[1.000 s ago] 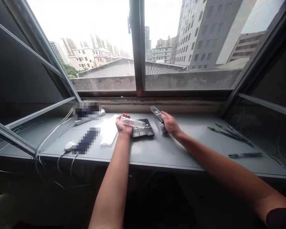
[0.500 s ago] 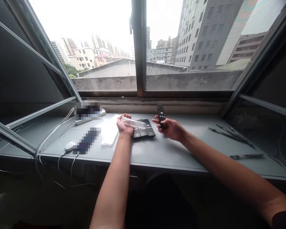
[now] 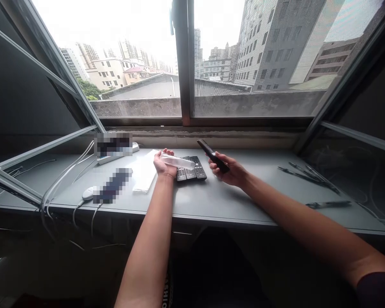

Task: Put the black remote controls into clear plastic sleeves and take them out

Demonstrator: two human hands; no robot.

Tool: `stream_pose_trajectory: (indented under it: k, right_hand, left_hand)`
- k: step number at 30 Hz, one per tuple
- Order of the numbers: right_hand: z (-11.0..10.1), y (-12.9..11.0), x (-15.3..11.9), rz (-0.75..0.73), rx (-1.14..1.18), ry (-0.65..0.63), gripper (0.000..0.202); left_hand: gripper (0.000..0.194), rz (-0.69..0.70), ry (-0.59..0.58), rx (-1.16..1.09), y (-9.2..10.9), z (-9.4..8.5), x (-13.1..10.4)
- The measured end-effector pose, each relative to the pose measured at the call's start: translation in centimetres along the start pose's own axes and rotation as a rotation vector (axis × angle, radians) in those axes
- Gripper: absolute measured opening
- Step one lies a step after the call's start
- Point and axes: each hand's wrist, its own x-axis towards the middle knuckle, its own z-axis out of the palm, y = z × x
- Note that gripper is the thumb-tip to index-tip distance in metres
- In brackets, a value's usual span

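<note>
My left hand (image 3: 163,166) is palm up, its fingers curled round a translucent plastic sleeve (image 3: 181,162) that sticks out to the right. In my right hand (image 3: 231,169) is a black remote control (image 3: 208,150), gripped near its lower end and raised above the desk. Its far end tilts up and left, and its side is towards me, so the buttons hardly show. Between the hands, three more black remotes (image 3: 191,174) lie side by side on the desk, partly covered by the sleeve. A white stack of flat plastic sleeves (image 3: 144,177) lies left of my left hand.
A grey desk (image 3: 237,205) runs below the window. Left are a power strip (image 3: 135,147), a white round charger (image 3: 88,193), cables and blurred-out items. Several dark pens or thin tools (image 3: 311,177) lie at the right. Metal frames (image 3: 48,152) flank the desk.
My right hand has turned the remote, so its far end has swung left and its buttons face away from me. The left hand still holds the sleeve. The view has shifted slightly.
</note>
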Motion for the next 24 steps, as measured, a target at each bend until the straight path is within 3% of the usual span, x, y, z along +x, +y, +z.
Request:
stream_pose_trajectory:
  k: [3,7,11,19,24]
  right_hand:
    - [-0.04,0.21,0.12,0.069,0.025,0.020,0.012]
    - [0.39,0.36,0.03,0.089,0.020,-0.076,0.032]
    - [0.70,0.43,-0.29,0.105,-0.022,-0.136,0.038]
    - [0.72,0.60,-0.14,0.115,-0.040,-0.056,0.034]
    - [0.40,0.42,-0.05,0.140,0.041,-0.104,0.036]
  left_hand:
    - [0.019,-0.005,0.011,-0.008,0.02,0.17,-0.10]
    - [0.020,-0.001,0.016,-0.016,0.16,0.16,-0.05]
    - [0.020,0.003,0.007,-0.017,0.38,-0.14,0.11]
    - [0.020,0.000,0.019,-0.006,0.05,-0.10,-0.04]
    - [0.020,0.000,0.025,-0.001,0.06,-0.12,0.00]
